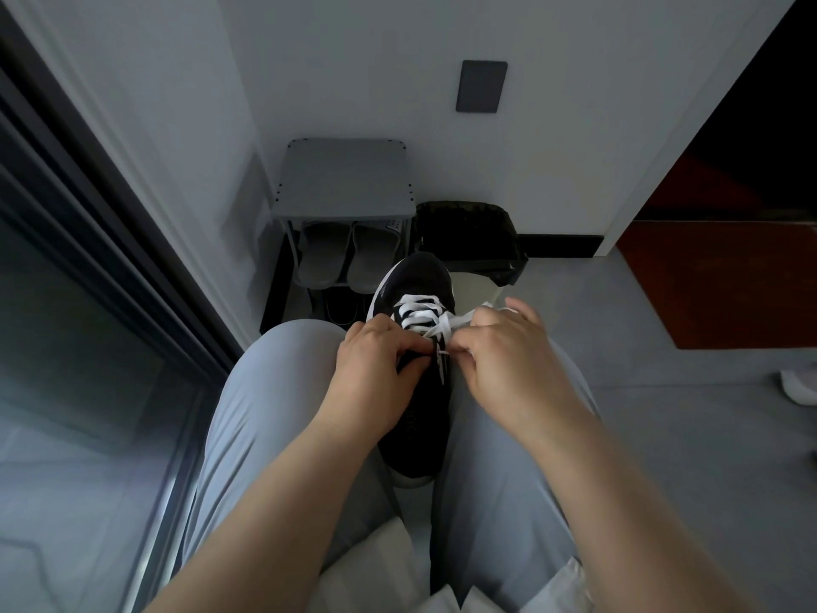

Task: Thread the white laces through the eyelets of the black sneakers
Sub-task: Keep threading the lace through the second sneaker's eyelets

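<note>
Right between hands (376,369) (504,360): sneaker (415,276), white lace (418,309)

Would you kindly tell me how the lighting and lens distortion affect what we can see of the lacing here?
Head view: light is dim, cool and even, without hard shadows; the wide lens slants the glass door frame and stretches the forearms; the white lace stands out crisply, yet the black sneaker is so dark its eyelets barely show.

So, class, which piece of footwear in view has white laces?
The black sneaker between the knees: the left hand holds it, the right hand pinches its white lace. The grey slippers in the rack behind have no laces.
</note>
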`<move>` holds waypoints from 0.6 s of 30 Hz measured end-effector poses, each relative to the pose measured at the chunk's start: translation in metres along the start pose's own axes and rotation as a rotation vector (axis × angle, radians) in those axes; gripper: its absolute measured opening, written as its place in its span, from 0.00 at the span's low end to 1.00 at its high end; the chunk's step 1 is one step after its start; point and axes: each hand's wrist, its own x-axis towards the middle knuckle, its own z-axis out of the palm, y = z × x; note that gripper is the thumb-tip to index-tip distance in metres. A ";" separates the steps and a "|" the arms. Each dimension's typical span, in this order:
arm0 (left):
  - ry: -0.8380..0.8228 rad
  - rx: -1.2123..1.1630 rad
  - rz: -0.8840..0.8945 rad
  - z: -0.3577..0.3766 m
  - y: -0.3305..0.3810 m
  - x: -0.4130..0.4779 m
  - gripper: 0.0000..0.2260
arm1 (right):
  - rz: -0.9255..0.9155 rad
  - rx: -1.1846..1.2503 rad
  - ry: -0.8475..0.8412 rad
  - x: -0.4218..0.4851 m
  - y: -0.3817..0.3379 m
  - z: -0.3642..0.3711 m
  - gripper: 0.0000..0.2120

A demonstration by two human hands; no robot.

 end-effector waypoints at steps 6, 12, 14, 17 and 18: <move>0.001 -0.024 -0.006 0.000 0.001 0.000 0.09 | -0.016 0.107 -0.021 0.004 0.002 -0.008 0.07; 0.011 -0.035 -0.002 0.000 0.000 -0.001 0.09 | 0.003 -0.021 -0.195 0.008 -0.001 -0.008 0.09; 0.022 -0.040 0.004 0.001 0.000 -0.001 0.09 | 0.012 -0.038 -0.161 0.008 -0.003 -0.008 0.09; 0.035 -0.064 0.020 0.001 0.000 -0.001 0.08 | -0.052 -0.094 -0.145 0.009 -0.004 -0.009 0.10; 0.037 -0.071 0.028 0.001 0.001 -0.001 0.08 | -0.089 -0.092 -0.127 0.010 -0.007 -0.012 0.11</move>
